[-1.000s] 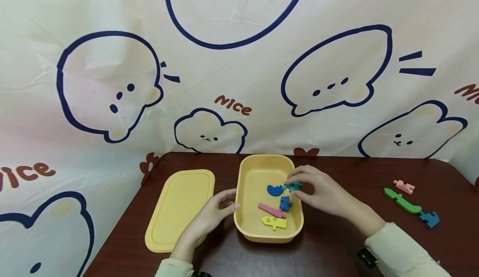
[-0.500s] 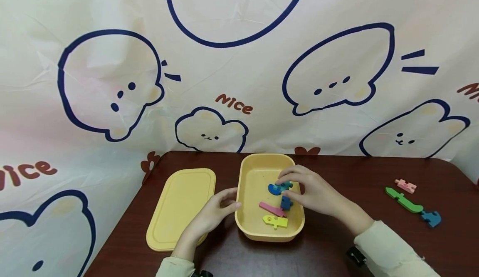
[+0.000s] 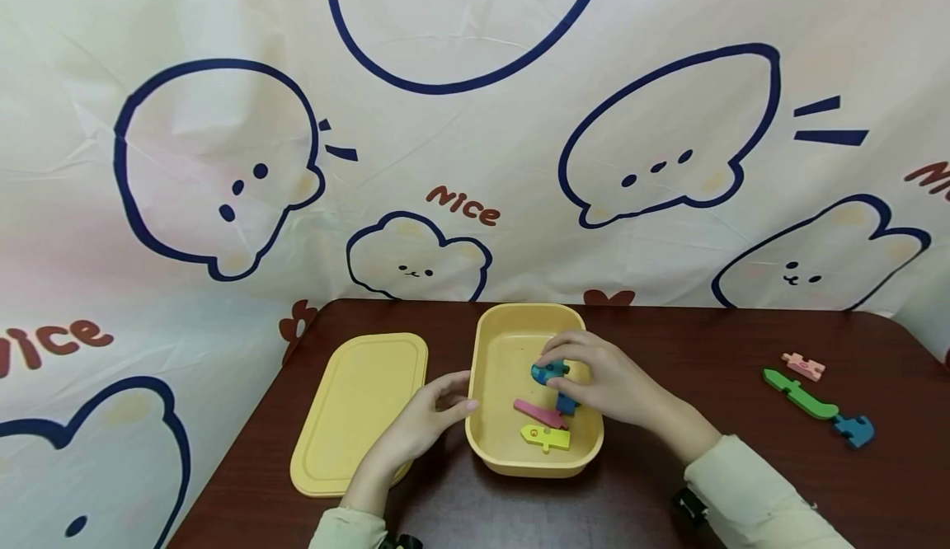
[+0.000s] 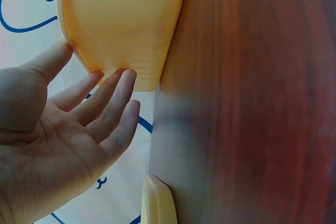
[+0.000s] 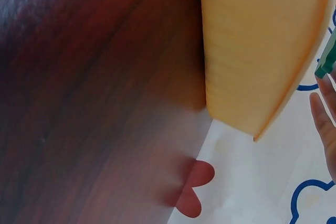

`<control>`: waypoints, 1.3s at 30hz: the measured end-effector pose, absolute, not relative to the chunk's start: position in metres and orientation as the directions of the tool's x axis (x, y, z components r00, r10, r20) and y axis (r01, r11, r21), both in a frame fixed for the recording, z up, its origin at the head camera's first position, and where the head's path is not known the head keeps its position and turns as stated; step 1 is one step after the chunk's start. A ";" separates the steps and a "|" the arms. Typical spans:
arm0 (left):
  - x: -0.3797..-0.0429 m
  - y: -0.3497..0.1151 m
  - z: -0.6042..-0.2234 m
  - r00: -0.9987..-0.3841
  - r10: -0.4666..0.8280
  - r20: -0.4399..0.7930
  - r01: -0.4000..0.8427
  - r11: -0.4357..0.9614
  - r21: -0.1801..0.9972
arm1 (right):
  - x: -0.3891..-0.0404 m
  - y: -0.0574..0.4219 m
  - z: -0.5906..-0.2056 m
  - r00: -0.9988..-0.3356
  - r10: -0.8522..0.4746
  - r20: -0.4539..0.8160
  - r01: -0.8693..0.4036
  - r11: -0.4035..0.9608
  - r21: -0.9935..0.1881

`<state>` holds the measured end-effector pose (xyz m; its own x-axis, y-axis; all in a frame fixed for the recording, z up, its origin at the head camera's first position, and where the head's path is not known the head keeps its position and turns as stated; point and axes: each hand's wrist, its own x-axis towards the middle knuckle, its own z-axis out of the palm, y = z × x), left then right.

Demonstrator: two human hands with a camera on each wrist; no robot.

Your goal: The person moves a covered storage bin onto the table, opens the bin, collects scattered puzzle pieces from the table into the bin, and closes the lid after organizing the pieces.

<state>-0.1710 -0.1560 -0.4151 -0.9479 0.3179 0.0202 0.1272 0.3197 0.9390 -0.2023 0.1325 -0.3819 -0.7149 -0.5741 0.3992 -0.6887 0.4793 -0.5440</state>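
Observation:
My right hand (image 3: 604, 374) pinches a teal puzzle piece (image 3: 558, 367) between thumb and fingertips, low over the yellow box (image 3: 490, 450). It overlaps a rounded blue puzzle piece (image 3: 539, 374) in the head view. Only the piece's green edge (image 5: 326, 59) and some fingertips show in the right wrist view. Under the thumb lies another blue puzzle piece (image 3: 567, 404); nearer me in the box are a pink piece (image 3: 539, 413) and a yellow piece (image 3: 545, 436). My left hand (image 4: 79, 114) rests against the box's left side, thumb at the rim, fingertips on the outer wall.
A flat yellow lid (image 3: 364, 409) lies left of the box on the dark wooden table (image 3: 668, 483). On the right lie a light pink piece (image 3: 804, 366), a green piece (image 3: 800, 395) and a blue piece (image 3: 854, 430). Behind hangs a printed cloth (image 3: 519, 145).
My right hand has carried the teal piece leftward in the box, from beside the rounded blue piece to over it. The left hand and box have stayed in place.

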 end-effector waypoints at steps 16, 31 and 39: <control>-0.171 -0.156 -0.413 -0.949 0.316 0.013 0.121 0.324 0.938 | -0.205 0.121 -0.398 -0.705 -0.593 0.389 -0.687 0.435 -0.582; -0.172 -0.156 -0.416 -0.946 0.323 0.012 0.125 0.328 0.936 | -0.209 0.120 -0.405 -0.730 -0.585 0.354 -0.664 0.483 -0.571; -0.171 -0.156 -0.415 -0.946 0.323 0.019 0.129 0.322 0.938 | -0.209 0.121 -0.409 -0.728 -0.582 0.363 -0.669 0.487 -0.562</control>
